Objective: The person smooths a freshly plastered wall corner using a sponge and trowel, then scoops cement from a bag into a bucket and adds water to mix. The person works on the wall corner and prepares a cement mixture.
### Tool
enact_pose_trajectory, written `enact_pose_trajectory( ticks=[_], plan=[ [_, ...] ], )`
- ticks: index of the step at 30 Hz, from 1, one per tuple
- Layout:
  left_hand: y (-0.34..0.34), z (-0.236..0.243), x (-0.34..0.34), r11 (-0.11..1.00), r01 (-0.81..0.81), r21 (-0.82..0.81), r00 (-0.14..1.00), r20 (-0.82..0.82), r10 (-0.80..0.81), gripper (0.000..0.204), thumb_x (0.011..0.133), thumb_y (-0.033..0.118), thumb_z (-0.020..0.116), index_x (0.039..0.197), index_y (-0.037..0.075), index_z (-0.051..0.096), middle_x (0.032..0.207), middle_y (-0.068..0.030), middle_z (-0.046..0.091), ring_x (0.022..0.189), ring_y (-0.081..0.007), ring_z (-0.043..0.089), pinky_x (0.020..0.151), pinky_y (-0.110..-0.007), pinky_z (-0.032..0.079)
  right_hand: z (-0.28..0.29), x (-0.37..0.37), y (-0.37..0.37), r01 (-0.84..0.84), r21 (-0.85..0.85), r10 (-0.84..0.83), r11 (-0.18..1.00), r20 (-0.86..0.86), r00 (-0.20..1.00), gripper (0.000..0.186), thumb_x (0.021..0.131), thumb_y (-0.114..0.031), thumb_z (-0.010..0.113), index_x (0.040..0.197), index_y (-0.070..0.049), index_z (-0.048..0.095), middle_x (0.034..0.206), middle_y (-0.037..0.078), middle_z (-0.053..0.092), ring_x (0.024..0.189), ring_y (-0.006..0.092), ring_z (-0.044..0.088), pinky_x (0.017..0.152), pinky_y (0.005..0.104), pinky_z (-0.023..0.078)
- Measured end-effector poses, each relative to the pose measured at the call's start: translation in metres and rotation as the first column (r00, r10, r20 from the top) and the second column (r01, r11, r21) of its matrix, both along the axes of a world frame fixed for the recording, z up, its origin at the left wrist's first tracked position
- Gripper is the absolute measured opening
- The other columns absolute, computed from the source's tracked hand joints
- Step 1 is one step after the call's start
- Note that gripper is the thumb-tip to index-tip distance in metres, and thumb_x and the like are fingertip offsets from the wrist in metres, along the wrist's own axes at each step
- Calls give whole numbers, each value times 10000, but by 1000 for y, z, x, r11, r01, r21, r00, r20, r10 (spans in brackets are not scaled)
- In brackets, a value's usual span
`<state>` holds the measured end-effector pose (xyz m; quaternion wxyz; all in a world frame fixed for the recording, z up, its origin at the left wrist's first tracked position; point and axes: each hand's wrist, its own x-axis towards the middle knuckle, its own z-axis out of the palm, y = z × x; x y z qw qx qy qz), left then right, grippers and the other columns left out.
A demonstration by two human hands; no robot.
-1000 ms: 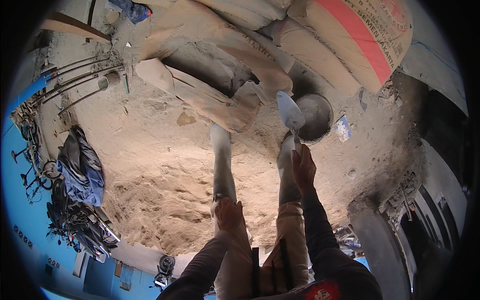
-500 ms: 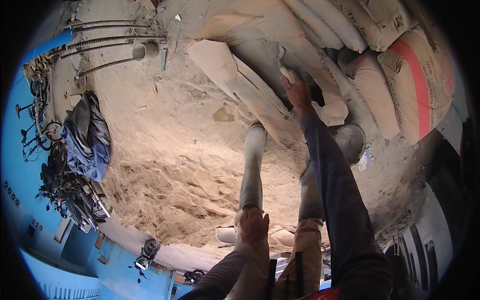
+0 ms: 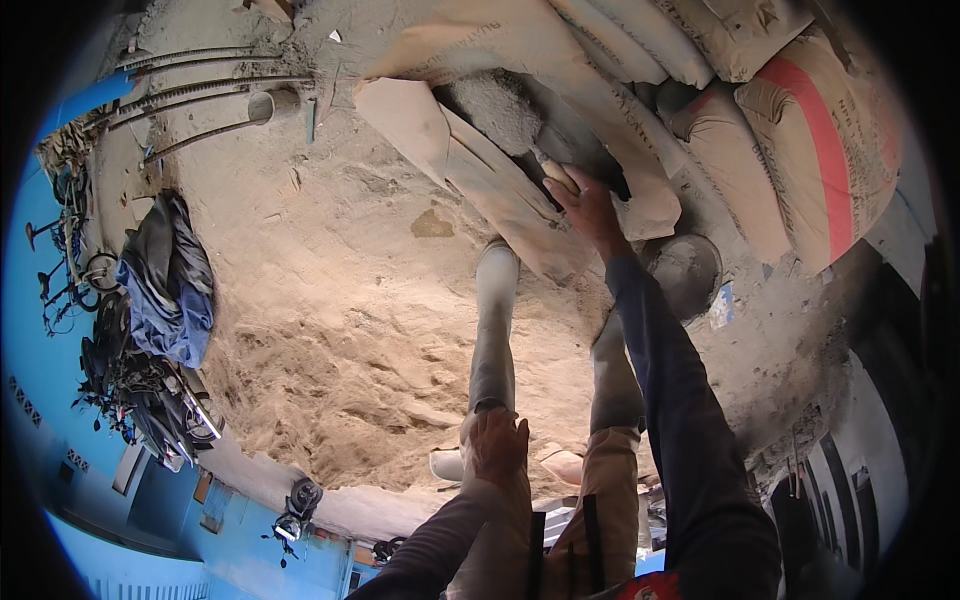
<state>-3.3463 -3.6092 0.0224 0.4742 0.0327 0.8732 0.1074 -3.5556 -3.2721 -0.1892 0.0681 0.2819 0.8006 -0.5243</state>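
My right hand [image 3: 590,212] is closed around the pale handle of a trowel [image 3: 556,176], inside a torn-open brown paper sack [image 3: 405,125]. Grey powder [image 3: 498,112] is heaped at the far end of the trowel, covering most of its blade. Dark hollow space shows in the sack beside my fingers. My left hand [image 3: 497,446] lies with fingers out on my left knee and holds nothing. Beyond my right boot stands a round grey bucket [image 3: 685,276], partly hidden by my right forearm.
Full paper sacks [image 3: 815,150] are stacked at the far right. Loose sand [image 3: 330,370] covers the ground to the left. Ribbed steel bars [image 3: 200,82] and a short pipe [image 3: 262,107] lie at the far left. Motorbikes [image 3: 150,385] and a blue-black cover [image 3: 168,280] stand along the left.
My right hand has drawn the trowel slightly back toward me, and a heap of grey powder now shows at its far end. My left hand stays on the knee. The whole view has shifted a little.
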Motion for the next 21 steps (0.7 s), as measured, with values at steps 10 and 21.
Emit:
enact_pose_trajectory(
  ticks=[10, 21],
  plan=[
    [10, 3, 11, 993, 112, -40, 992, 58, -110, 329, 1013, 380, 658, 1149, 96, 753, 1306, -107, 655, 1284, -323, 579, 1123, -517, 410, 130, 285, 6, 453, 8, -434, 892, 302, 849, 357, 1035, -264, 723, 1291, -16, 702, 1035, 175, 767, 891, 242, 725, 824, 382, 575],
    [20, -6, 26, 978, 208, -10, 978, 31, -208, 349, 1003, 383, 666, 1098, 54, 731, 1234, -146, 670, 1195, -378, 621, 1075, -533, 421, 24, 414, 111, -29, 519, -318, 855, 567, 760, 299, 1044, -238, 593, 1273, -48, 594, 1095, 282, 675, 1043, 476, 701, 885, 572, 570]
  ],
)
